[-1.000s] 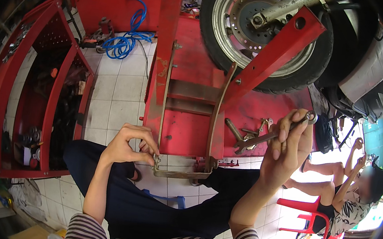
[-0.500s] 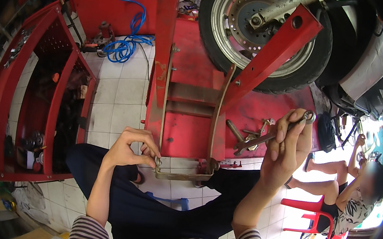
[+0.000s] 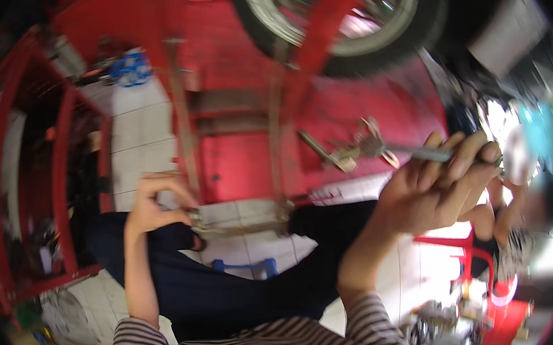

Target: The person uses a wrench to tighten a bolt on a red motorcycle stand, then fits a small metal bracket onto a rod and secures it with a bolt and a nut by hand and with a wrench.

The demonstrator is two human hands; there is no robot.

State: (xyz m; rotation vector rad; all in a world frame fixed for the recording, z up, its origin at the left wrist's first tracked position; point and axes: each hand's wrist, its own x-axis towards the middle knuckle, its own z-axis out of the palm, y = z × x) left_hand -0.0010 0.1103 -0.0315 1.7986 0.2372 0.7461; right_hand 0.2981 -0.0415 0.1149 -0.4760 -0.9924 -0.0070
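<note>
The thumb and forefinger of my left hand are pinched on a small bolt at the near left corner of a U-shaped metal bracket. The bracket's long side bars run back along a red metal frame. My right hand is raised to the right, apart from the bracket, with its fingers closed round a combination wrench. The wrench's open end points left, over loose metal parts on the red platform. Motion blurs the whole picture, and the fingertips show poorly.
A motorcycle wheel stands at the far side, behind a slanting red post. To the left is a red tool cart, with a coiled blue hose behind it. Another person sits at the right, by a red chair.
The view has swung, so the frame and wheel sit further left and higher. My right hand has moved right, turning the wrench flatter. My left hand still pinches at the bracket's corner.
</note>
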